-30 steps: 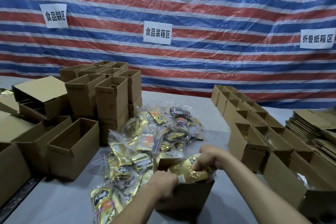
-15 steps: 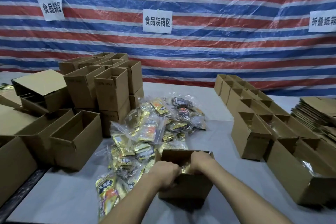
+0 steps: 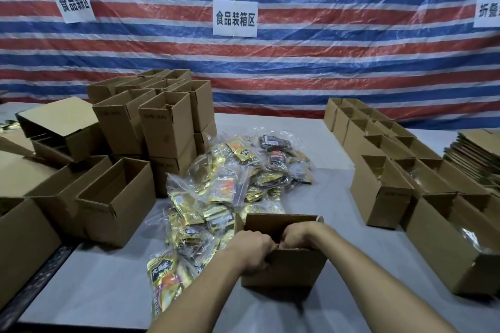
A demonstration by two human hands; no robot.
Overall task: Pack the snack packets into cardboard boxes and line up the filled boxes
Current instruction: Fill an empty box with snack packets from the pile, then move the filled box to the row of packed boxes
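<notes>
Cardboard box dead ahead, left hand gripping its near rim, right hand fingers hidden inside, grip unclear; box row lies rightward, nearer right hand.

The snack packets heaped mid-bench are glossy foil and printed plastic film. Many are bundled in clear, crinkled plastic bags that catch the light. Just in front of the heap, the front box is plain brown cardboard, matt, with raw cut edges. The stacked boxes left of the heap, the row of boxes right of it and the flat sheets farther right are the same matt brown board. The bench under the heap has a smooth, dull, pale grey top. Behind the heap hangs a wrinkled plastic tarp with a slight sheen, bearing matt white paper signs.
</notes>
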